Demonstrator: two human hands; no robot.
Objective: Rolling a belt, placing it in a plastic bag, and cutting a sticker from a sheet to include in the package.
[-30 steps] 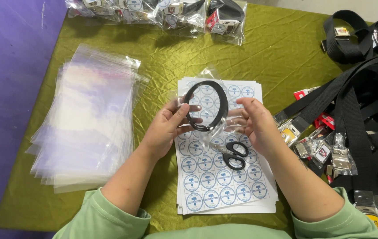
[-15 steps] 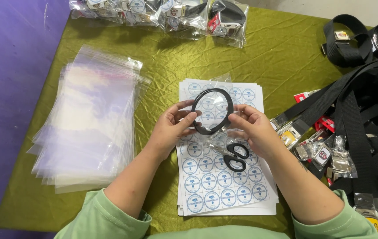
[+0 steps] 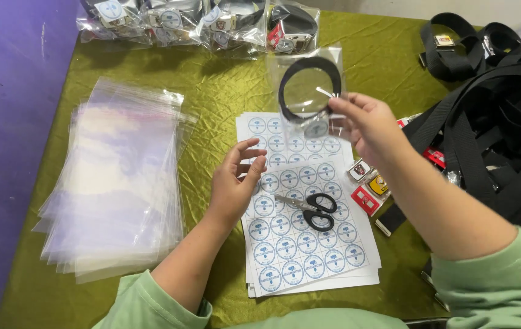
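The right hand [image 3: 361, 125] is lifting a small clear bag [image 3: 307, 91] above the far end of the sticker sheets [image 3: 300, 207], with a coiled black belt [image 3: 309, 85] sealed inside it. The grip is pinching the bag's lower right edge between thumb and fingertips. The left hand [image 3: 236, 183] is hovering over the left side of the sheets with its fingers loosely spread and curled, holding nothing.

The bagged belt is probably light and floppy. The film looks thin and slick, so it is likely to slide under a loose pinch, while the coil inside is giving the packet some body. Taking it at an edge or corner of the film, as now, seems sound; a firmer hold would be through the film onto the coil itself.

One pair of black-handled scissors [image 3: 312, 210] is lying on the sheets, closed, near the lower middle. The stickers are round and blue-and-white, printed in rows; the stack holds several sheets, though the exact number cannot be told. One thick stack of empty clear bags [image 3: 114, 189] is fanning out at the left of the green surface [image 3: 212, 91]. A row of filled bags [image 3: 199, 21] is lying along the far edge, at least five. At the right a heap of black straps [image 3: 492, 122] is spilling over, with a few small buckles [image 3: 367, 186] just beside the sheets.
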